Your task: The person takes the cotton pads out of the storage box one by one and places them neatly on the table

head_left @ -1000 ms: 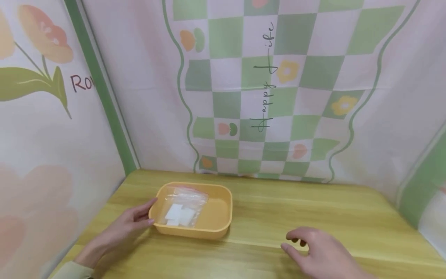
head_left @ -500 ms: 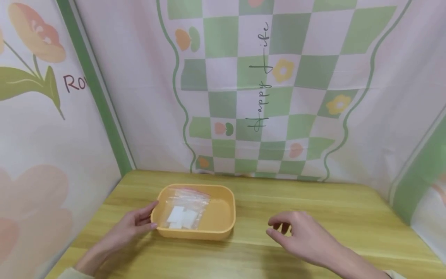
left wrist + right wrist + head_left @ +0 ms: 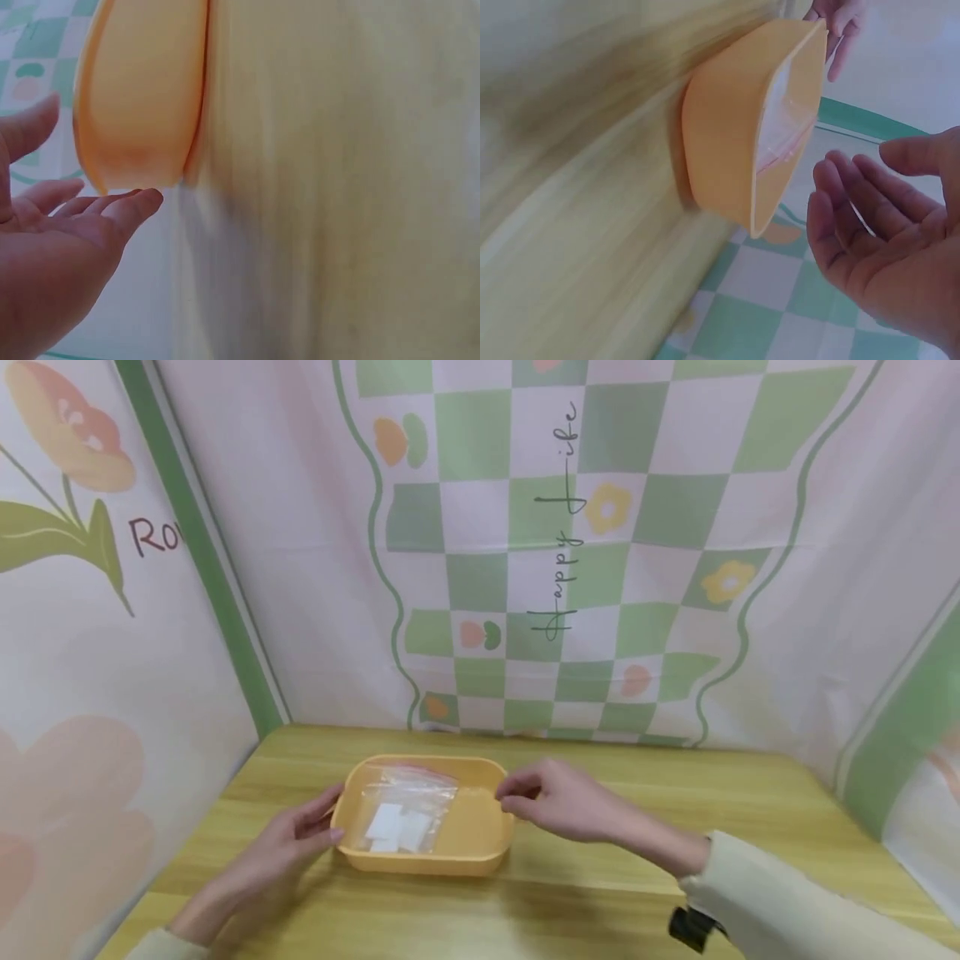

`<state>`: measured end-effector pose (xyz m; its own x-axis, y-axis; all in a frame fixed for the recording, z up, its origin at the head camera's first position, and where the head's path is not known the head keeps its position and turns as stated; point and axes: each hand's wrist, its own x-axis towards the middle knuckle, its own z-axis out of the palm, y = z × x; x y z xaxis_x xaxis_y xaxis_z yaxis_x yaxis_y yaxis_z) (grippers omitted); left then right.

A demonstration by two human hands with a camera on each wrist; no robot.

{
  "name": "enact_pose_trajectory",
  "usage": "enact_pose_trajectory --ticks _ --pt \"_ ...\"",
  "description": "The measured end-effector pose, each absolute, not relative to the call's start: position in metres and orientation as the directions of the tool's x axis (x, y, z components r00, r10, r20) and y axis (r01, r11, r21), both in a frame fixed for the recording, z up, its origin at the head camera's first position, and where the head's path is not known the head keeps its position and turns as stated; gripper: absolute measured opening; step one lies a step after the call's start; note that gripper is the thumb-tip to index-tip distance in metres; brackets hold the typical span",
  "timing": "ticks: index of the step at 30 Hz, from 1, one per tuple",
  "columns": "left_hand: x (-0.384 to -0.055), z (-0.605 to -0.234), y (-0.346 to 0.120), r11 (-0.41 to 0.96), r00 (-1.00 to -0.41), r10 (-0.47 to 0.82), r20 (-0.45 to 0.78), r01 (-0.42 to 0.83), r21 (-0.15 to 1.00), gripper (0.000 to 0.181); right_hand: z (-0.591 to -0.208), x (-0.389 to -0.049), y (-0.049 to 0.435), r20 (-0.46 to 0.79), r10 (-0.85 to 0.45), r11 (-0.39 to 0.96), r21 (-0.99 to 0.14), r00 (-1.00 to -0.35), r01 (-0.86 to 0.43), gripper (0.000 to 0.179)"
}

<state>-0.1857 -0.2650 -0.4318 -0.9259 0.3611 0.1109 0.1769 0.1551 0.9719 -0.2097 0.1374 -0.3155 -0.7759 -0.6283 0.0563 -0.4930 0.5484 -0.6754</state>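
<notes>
A yellow-orange plastic tray [image 3: 472, 831] stands on the table, left of the middle in the head view. Inside its left part lies a clear zip bag [image 3: 427, 787] with a pink strip along the top and several flat white pieces [image 3: 386, 822] in it. At the tray's left end is my left hand [image 3: 288, 839], its fairly straight fingers [image 3: 131, 210] touching the end wall and its thumb apart from the rim in the left wrist view. My right hand [image 3: 558, 802] hovers by the tray's right rim, fingers loosely bent and holding nothing; the right wrist view shows the palm [image 3: 900, 277] facing the tray.
The wood-grain table [image 3: 645, 893] extends to the right and front of the tray. Behind it hangs a green-and-white checked cloth [image 3: 547, 568], and a floral panel [image 3: 67, 693] stands at the left. A black device [image 3: 690, 928] sits under my right sleeve.
My right hand has moved left and away from me, from the table's right side to the tray's right rim. The left hand stays at the tray's left end.
</notes>
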Motion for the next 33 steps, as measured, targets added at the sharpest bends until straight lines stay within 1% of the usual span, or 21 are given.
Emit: enact_pose_trajectory --ticks 5,10,14,16,18,22,26,30,33 --pt "-0.192 -0.435 -0.265 0.126 -0.921 0.382 0.08 0.137 0.982 0.081 -0.329 -0.237 0.106 -0.037 -0.687 0.528 -0.711 -0.725 -0.464 0.031" --pt "-0.193 -0.438 -0.265 0.103 -0.91 0.407 0.073 0.125 0.987 0.081 -0.35 -0.256 0.079 -0.118 -0.713 0.497 -0.78 -0.691 -0.38 0.048" --pt "-0.193 -0.437 -0.264 0.1 -0.909 0.412 0.064 0.115 0.988 0.082 -0.365 -0.264 0.063 -0.159 -0.697 0.476 -0.832 -0.7 -0.285 0.053" --pt "-0.193 -0.437 -0.264 0.103 -0.909 0.413 0.063 0.115 0.988 0.083 -0.371 -0.266 0.058 -0.164 -0.69 0.47 -0.842 -0.705 -0.264 0.055" --pt "-0.195 -0.437 -0.263 0.101 -0.906 0.418 0.063 0.115 0.988 0.084 -0.376 -0.268 0.054 -0.165 -0.682 0.478 -0.838 -0.713 -0.264 0.057" --pt "-0.195 -0.438 -0.264 0.089 -0.903 0.425 0.065 0.113 0.99 0.084 -0.381 -0.269 0.047 -0.164 -0.689 0.488 -0.825 -0.706 -0.284 0.061" --pt "-0.196 -0.438 -0.263 0.077 -0.898 0.435 0.066 0.11 0.991 0.084 -0.385 -0.269 0.044 -0.173 -0.69 0.478 -0.838 -0.703 -0.263 0.061" --pt "-0.196 -0.438 -0.264 0.066 -0.896 0.439 0.066 0.105 0.992 0.085 -0.389 -0.27 0.042 -0.166 -0.655 0.432 -0.883 -0.737 -0.185 0.058" --pt "-0.195 -0.438 -0.264 0.06 -0.896 0.438 0.069 0.106 0.993 0.086 -0.392 -0.271 0.036 -0.146 -0.622 0.357 -0.927 -0.77 -0.112 0.056"
